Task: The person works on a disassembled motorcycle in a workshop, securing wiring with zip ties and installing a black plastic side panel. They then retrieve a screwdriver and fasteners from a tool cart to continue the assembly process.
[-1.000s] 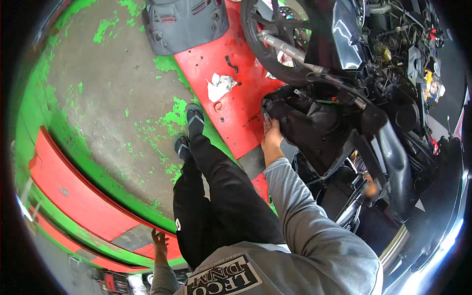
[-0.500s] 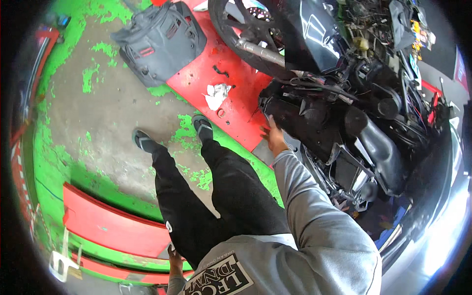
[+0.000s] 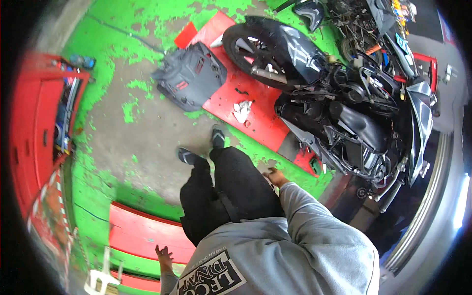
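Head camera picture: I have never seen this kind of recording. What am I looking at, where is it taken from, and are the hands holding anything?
The picture comes from a wide fisheye camera worn on a person's head, looking down, so straight edges bend near the rim. There is no machine, only a person in a grey sweatshirt and black trousers, standing on a worn green and grey workshop floor. The right hand hangs by the thigh, open, holding nothing, apart from the black motorcycle with its covers off, which stands on a red ramp. The left hand is low by the person's side, fingers spread, also empty, above a red floor panel. On the floor lies a removed grey body panel, and a crumpled white rag lies on the ramp.
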A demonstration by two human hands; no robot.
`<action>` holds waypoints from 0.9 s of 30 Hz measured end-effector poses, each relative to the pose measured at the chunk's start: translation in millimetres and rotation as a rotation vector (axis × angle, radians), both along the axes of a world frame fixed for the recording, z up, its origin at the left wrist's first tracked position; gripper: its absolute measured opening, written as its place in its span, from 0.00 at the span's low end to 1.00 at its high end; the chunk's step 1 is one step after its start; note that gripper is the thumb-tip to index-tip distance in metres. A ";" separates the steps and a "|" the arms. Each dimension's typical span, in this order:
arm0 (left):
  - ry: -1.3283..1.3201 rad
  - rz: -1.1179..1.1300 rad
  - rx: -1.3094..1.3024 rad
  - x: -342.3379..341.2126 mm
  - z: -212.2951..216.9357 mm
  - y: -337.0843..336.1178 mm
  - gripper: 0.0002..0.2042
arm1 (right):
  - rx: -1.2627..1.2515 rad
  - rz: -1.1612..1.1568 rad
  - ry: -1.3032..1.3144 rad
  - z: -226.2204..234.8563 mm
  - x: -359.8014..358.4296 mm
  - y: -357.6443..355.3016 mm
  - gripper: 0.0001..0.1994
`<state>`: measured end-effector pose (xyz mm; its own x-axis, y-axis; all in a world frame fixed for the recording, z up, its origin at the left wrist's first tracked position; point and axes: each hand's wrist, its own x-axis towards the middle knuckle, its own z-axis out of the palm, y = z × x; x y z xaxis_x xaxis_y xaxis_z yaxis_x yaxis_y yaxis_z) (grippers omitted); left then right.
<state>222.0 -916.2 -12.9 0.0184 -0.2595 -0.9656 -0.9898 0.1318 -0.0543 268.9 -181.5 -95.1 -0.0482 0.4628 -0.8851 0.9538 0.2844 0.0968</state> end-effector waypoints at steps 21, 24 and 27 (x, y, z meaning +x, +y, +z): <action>0.282 -0.537 0.147 -440.9 30.2 66.4 0.41 | -0.030 -0.381 0.509 45.2 -280.2 -17.3 0.37; 0.290 -0.670 0.179 -523.2 9.2 59.2 0.41 | 0.195 -0.779 0.577 77.0 -272.6 -49.3 0.33; 0.389 -0.833 0.248 -618.4 -18.5 57.1 0.41 | 0.681 -0.979 0.527 83.7 -214.1 -72.2 0.28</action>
